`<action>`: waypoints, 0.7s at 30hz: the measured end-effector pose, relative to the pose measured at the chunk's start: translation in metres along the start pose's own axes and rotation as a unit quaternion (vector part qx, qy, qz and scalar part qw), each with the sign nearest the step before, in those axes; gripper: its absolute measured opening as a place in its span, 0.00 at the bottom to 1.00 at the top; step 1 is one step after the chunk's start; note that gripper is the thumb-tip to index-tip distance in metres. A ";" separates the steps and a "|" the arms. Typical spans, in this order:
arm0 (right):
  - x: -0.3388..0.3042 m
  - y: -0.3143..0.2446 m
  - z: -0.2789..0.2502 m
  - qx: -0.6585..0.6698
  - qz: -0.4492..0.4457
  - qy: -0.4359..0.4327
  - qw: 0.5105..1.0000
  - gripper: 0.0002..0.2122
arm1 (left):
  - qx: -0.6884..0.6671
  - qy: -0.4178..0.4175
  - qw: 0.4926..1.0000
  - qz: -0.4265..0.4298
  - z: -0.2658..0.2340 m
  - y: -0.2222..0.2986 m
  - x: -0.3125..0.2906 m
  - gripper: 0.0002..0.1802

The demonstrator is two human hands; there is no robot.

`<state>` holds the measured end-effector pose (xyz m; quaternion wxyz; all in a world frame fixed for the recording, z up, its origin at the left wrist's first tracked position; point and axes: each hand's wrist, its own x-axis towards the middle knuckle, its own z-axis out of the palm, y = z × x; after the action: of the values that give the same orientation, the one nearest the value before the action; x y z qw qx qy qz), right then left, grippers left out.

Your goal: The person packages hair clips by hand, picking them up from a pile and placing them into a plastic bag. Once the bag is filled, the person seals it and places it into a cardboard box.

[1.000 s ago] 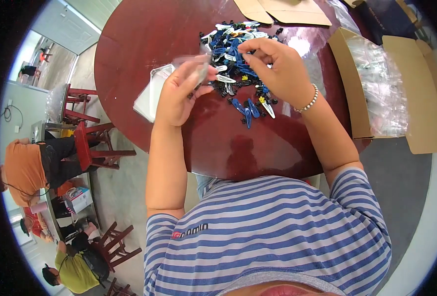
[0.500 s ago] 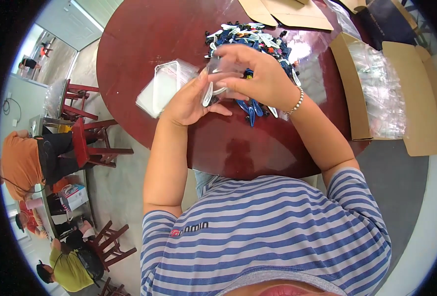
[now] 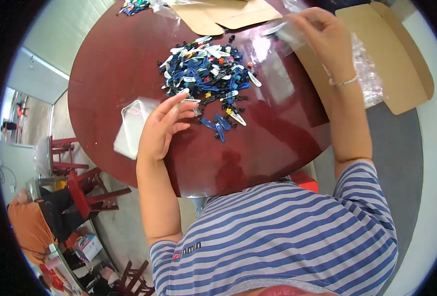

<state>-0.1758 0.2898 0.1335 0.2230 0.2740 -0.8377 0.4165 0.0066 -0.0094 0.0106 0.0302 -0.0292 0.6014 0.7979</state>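
My right hand [image 3: 329,44] is raised at the upper right, its fingers pinched on the edge of a small clear plastic bag [image 3: 291,38]. A white snap hair clip [image 3: 275,28] shows at the bag's far left end. My left hand [image 3: 160,127] hovers at the near left edge of a pile of hair clips [image 3: 206,66], fingers apart; some clips lie right at its fingertips. White, navy and black pieces with a few bright bits make up the pile. Beside my left wrist lies a stack of flat clear bags [image 3: 127,132] with a white rectangular frame on it.
Under my right forearm stands an open cardboard box [image 3: 309,81] with clear packets [image 3: 368,81] inside. Cardboard flaps [image 3: 238,15] and a small colourful heap [image 3: 133,6] lie at the far side of the round red table [image 3: 110,64]. Red stools [image 3: 87,195] and a person in orange [image 3: 31,229] are at left.
My hands have parted. The right one has carried the clear bag up and right toward the box; the left has let go of it and opened beside the pile. The view has shifted.
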 end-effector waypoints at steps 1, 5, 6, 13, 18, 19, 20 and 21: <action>0.007 0.006 -0.017 -0.031 0.020 0.006 0.999 0.10 | -0.002 -0.007 1.000 0.000 0.001 0.000 0.000 0.29; 0.024 0.067 -0.062 -0.167 0.031 0.037 0.985 0.12 | 0.028 -0.026 0.999 -0.012 0.009 0.004 0.005 0.26; 0.024 0.083 -0.069 -0.216 0.028 0.029 0.975 0.13 | 0.034 -0.021 0.999 -0.012 0.011 0.005 0.004 0.26; 0.006 0.153 -0.064 -0.349 0.114 -0.093 0.926 0.21 | 0.060 0.007 0.998 -0.021 0.007 0.000 0.002 0.27; 0.009 0.134 -0.062 -0.398 0.074 -0.077 0.911 0.22 | 0.056 0.095 0.994 0.015 0.007 -0.001 0.000 0.21; 0.010 0.117 -0.057 -0.388 0.066 -0.085 0.915 0.22 | 0.056 0.144 0.987 0.046 0.006 -0.002 0.001 0.18; 0.011 0.087 -0.062 -0.344 0.059 -0.070 0.934 0.20 | 0.032 0.198 0.973 0.115 0.010 0.001 0.007 0.13; 0.009 0.064 -0.056 -0.287 0.051 -0.061 0.955 0.18 | 0.031 0.270 0.945 0.181 0.010 0.003 0.008 0.11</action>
<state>-0.2160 0.3655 0.1328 0.2195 0.1802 -0.9467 0.1521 -0.0020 -0.0009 0.0156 -0.2774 -0.1328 0.6068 0.7330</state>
